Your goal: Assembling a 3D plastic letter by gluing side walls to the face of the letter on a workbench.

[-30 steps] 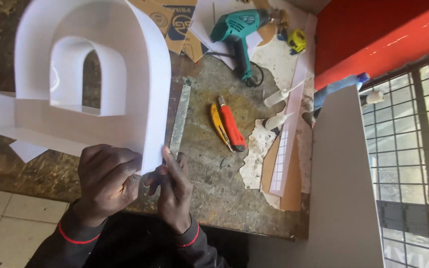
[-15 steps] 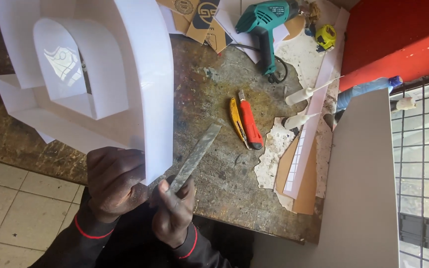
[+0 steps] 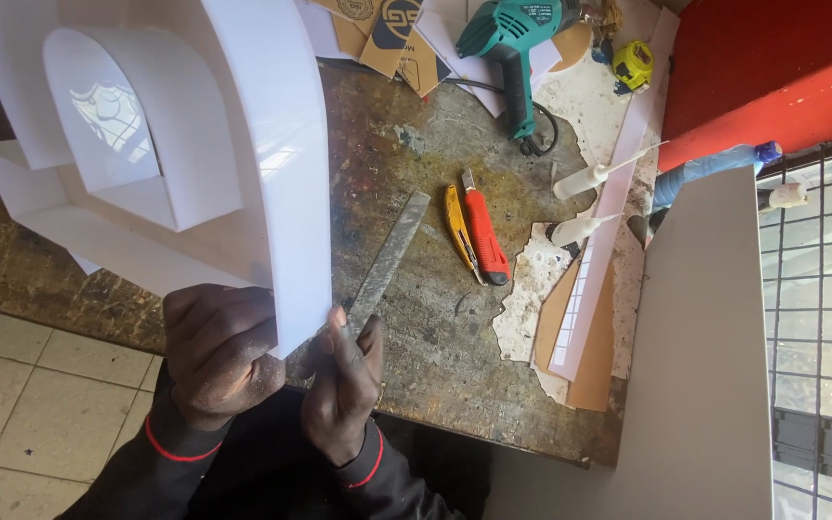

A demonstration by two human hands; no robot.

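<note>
Raised white arched acrylic letter (image 3: 272,164), glossy.

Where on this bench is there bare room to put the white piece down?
Barest patch: the worn benchtop between the white formed piece and the two utility knives, above the metal file. A smaller patch lies near the front edge, right of the right hand. The far end is crowded: heat gun, cardboard, tape measure, glue nozzles.

A worn, stained workbench (image 3: 455,347) stands on pale floor tiles (image 3: 21,385) beside a red wall (image 3: 772,67) and barred window (image 3: 820,318).
</note>
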